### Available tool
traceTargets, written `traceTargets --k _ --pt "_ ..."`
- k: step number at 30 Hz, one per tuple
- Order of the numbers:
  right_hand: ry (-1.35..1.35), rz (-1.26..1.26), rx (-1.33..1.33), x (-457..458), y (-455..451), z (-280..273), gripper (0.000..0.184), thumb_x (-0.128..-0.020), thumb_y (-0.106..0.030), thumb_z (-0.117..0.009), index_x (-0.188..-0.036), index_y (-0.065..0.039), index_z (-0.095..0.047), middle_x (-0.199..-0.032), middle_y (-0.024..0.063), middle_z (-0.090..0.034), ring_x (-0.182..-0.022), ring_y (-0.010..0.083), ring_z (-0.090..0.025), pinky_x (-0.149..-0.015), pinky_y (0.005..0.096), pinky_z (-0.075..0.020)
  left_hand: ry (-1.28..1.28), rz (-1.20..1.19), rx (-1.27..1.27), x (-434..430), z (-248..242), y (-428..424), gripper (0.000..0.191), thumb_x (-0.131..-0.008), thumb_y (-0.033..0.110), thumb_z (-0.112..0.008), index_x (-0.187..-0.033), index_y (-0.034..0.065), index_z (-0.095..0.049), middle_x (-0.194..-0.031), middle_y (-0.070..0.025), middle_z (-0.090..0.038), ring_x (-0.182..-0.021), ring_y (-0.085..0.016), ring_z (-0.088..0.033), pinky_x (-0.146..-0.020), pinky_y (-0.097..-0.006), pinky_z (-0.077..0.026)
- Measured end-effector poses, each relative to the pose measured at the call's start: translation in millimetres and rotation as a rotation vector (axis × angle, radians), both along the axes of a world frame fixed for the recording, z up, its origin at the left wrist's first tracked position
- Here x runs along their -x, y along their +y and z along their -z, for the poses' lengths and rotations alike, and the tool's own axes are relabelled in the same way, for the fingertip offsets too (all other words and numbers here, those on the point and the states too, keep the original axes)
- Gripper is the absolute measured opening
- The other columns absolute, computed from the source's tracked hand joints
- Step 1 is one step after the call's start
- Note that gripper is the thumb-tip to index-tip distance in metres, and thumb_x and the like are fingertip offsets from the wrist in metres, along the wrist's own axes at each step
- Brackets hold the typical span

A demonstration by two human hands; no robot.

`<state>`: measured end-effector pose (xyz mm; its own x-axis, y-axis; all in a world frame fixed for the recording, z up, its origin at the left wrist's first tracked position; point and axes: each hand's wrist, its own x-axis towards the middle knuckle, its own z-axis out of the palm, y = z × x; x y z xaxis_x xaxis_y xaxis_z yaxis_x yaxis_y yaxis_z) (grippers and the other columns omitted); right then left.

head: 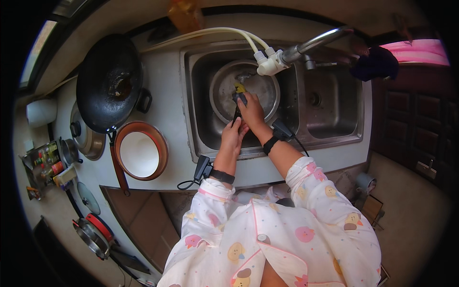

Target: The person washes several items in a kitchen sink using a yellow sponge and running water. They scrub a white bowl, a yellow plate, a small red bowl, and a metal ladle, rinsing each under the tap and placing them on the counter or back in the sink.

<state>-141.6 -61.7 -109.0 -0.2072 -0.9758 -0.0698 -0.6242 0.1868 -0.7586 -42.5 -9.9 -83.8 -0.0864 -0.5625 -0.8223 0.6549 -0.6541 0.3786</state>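
Observation:
Over the left basin of a stainless steel sink (203, 138), both hands are close together above a round metal bowl (267, 88). My right hand (252, 110) grips a dark grey and yellow cloth or scrubber (239, 94). My left hand (233, 135), palm turned partly up, holds the lower end of a thin dark item (237, 114), perhaps a handle; its kind cannot be told. Some water seems to lie in the bowl. The white and chrome faucet (274, 64) reaches over the bowl's upper right edge. Each wrist bears a black strap with a small device.
A black wok (107, 86) with residue inside stands left of the sink, its handle beside a brown-rimmed bowl with a white inside (140, 154). Further left are a lidded pan (89, 138) and a glass lid (88, 198). The second basin (331, 104) lies to the right.

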Motion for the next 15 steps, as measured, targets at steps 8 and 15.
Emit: traceTargets --k 8,15 --pt "0.276 -0.266 -0.105 29 -10 4 0.034 -0.081 -0.024 -0.065 -0.113 -0.012 -0.059 -0.104 0.0149 -0.059 -0.092 0.0373 -0.059 -0.074 0.0459 -0.0506 -0.507 0.42 0.093 -18 4 2 0.029 -0.09 0.025 -0.064 -0.106 0.001 -0.064 -0.069 0.0009 -0.058 -0.055 -0.009 -0.05 -0.053 -0.0221 -0.041" --pt "0.239 -0.326 -0.122 32 -10 -9 0.039 -0.079 -0.024 -0.068 -0.116 -0.014 -0.062 -0.104 0.0131 -0.059 -0.095 0.0342 -0.059 -0.078 0.0436 -0.0502 -0.727 0.49 0.233 -25 12 -5 0.025 -0.09 0.027 -0.064 -0.086 0.0021 -0.063 -0.061 0.0033 -0.051 -0.045 -0.005 -0.04 -0.04 -0.0234 -0.029"
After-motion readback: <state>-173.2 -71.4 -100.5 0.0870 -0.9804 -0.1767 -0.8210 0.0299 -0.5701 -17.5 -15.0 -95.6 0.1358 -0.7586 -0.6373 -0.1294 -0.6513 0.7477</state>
